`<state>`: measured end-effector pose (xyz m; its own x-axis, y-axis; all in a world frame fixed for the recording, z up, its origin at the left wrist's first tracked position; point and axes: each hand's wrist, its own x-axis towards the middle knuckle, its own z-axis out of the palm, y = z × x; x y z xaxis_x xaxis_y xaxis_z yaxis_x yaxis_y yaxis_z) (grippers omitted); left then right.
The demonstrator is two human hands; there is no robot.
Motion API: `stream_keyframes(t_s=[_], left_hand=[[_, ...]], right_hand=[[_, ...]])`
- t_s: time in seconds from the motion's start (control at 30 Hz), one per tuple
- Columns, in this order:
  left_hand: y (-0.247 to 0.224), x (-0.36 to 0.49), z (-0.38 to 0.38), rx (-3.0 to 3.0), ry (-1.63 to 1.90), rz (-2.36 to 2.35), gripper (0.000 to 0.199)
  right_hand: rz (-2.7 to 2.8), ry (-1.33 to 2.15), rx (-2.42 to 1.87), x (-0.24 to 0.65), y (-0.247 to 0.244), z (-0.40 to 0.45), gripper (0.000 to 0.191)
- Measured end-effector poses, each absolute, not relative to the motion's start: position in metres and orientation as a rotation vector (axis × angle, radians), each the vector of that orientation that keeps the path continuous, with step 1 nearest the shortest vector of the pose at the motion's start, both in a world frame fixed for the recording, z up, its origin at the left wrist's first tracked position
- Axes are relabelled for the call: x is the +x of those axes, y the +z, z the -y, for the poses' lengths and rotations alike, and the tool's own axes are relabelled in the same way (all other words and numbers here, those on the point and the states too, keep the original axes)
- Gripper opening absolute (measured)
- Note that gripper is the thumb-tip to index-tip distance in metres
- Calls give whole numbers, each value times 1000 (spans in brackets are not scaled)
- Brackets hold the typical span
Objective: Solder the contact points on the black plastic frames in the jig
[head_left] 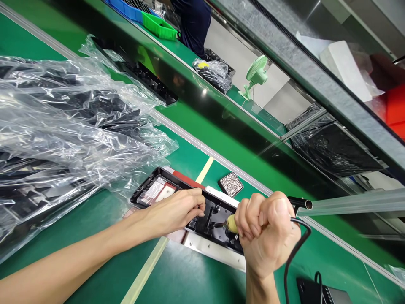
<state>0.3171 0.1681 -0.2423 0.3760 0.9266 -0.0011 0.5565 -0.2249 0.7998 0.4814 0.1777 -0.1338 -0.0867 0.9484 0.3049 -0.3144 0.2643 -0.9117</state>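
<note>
My right hand (268, 230) is wrapped round a corded soldering iron (232, 223) with a yellowish collar. Its dark tip points left, down into a long black plastic housing (161, 171), close to a raised part inside; whether they touch I cannot tell. Over the middle of the housing is my left hand (186, 207), its fingers curled together and anything in them hidden. Under the housing lies a metal fixture plate (215, 252) with small holes along its front. A small square black tray (231, 184) full of tiny shiny pieces sits just behind.
Clear plastic bags (79, 122) with black parts cover the left of the green bench. The iron's black cord (289, 261) hangs at right, near a dark box (322, 291). A black tube (300, 203) juts behind my right hand. Beyond the divider are a green fan (257, 71) and a person (194, 25).
</note>
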Motion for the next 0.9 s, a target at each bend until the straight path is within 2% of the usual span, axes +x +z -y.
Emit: stream_keyframes(t_s=[0.9], left_hand=[[-246,317,-170,1901,674,-1255,21]], right_hand=[[1210,1258,-719,480,-136,-178,47]])
